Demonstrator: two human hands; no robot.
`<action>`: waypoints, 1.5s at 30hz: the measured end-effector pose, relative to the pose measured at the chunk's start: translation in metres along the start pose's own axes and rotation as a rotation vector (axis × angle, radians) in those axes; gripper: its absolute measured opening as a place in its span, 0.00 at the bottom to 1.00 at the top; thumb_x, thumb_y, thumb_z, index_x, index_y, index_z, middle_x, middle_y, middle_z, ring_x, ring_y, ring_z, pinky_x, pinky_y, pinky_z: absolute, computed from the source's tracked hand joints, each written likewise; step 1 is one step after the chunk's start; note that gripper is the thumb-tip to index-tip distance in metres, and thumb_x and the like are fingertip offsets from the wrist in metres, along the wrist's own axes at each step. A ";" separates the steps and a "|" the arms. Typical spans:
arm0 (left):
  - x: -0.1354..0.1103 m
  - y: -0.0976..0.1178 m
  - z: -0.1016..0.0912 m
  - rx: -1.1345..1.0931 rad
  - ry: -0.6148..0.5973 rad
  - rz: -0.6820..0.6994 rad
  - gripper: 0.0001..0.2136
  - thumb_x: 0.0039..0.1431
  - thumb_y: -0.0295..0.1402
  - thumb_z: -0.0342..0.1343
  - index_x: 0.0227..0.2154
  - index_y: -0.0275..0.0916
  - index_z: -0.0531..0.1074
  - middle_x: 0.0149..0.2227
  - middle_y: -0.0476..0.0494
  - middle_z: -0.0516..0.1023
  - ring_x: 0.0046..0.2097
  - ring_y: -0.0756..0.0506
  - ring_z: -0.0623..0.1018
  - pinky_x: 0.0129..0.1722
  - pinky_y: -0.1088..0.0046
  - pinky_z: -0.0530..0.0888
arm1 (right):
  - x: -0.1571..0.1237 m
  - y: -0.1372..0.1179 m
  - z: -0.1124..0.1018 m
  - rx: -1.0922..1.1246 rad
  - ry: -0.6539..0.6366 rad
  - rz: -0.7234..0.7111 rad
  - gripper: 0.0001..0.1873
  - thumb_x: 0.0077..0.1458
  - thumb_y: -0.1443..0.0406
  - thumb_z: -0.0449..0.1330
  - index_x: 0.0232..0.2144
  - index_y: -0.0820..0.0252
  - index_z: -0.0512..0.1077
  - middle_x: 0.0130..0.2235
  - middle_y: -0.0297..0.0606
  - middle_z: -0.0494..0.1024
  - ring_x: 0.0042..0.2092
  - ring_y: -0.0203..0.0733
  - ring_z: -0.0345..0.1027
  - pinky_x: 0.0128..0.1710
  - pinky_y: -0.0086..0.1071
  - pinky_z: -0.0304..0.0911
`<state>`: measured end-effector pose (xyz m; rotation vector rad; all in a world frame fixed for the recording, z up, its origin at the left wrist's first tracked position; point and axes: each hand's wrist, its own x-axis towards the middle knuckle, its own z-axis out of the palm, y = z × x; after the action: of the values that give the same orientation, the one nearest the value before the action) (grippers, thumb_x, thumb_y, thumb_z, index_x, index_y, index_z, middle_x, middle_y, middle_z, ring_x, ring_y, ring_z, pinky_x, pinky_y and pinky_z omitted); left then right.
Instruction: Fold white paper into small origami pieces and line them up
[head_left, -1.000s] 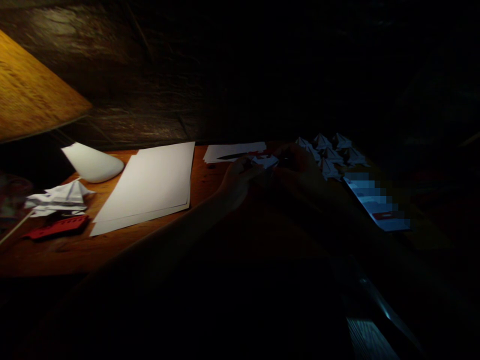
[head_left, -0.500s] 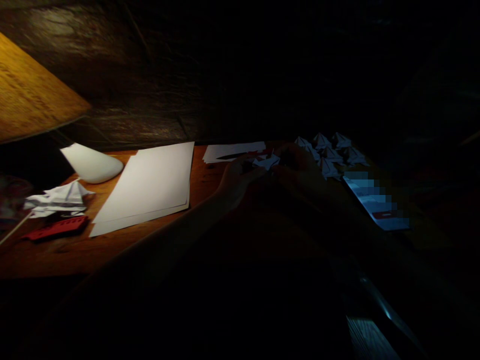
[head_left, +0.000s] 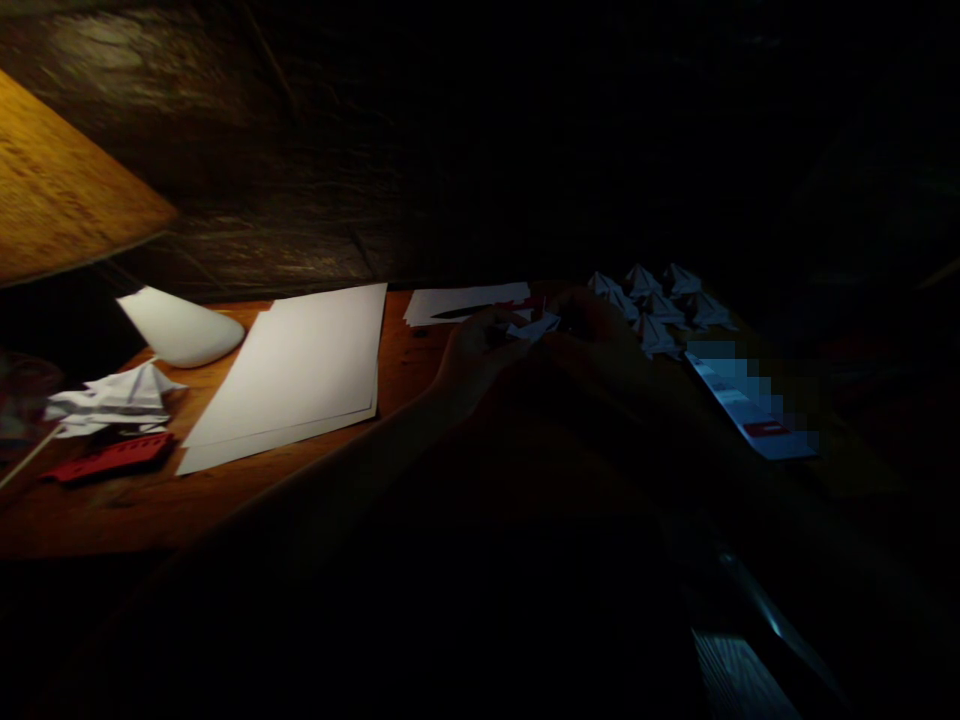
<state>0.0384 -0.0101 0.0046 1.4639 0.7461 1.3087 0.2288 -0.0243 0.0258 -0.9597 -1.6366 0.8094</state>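
Observation:
Between my two hands is a small piece of folded white paper [head_left: 534,327], with creased, pointed edges. My left hand [head_left: 474,352] grips its left side, fingers closed on it. On the right side my right hand [head_left: 596,340] pinches the same paper; much of this hand is lost in shadow. Just behind my hands lie a knife [head_left: 469,311] with a dark blade and a stack of small white sheets [head_left: 435,301]. Several folded paper pieces [head_left: 656,308] with peaked tops stand close together to the right of my right hand.
Large white sheets [head_left: 300,370] lie on the wooden table [head_left: 420,440] at left. A lamp with a white base [head_left: 199,330] and yellowish shade [head_left: 67,190] stands beyond. Crumpled-looking folded paper [head_left: 124,398] and a red object [head_left: 112,459] are far left. A lit phone-like screen [head_left: 739,405] lies right.
Both hands stay in nearly the same place with the folded paper, which has tilted slightly between the fingers. The rest of the view has shifted only a little.

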 end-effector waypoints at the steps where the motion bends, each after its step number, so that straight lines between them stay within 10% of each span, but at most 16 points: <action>1: 0.000 0.000 0.000 0.000 -0.003 0.007 0.14 0.47 0.34 0.71 0.37 0.40 0.77 0.35 0.49 0.81 0.35 0.49 0.78 0.36 0.72 0.76 | 0.000 0.000 0.000 -0.007 0.003 0.001 0.11 0.48 0.66 0.65 0.36 0.55 0.71 0.37 0.36 0.75 0.40 0.44 0.68 0.39 0.37 0.63; 45: 0.001 -0.003 -0.001 -0.077 -0.024 -0.054 0.15 0.46 0.33 0.72 0.37 0.40 0.77 0.37 0.49 0.80 0.38 0.48 0.78 0.39 0.71 0.76 | 0.002 0.001 0.000 0.075 -0.002 0.075 0.12 0.46 0.65 0.65 0.36 0.56 0.70 0.37 0.35 0.74 0.39 0.42 0.67 0.39 0.38 0.63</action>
<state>0.0381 -0.0075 0.0019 1.3864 0.7073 1.2635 0.2281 -0.0221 0.0261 -0.9719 -1.5682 0.9161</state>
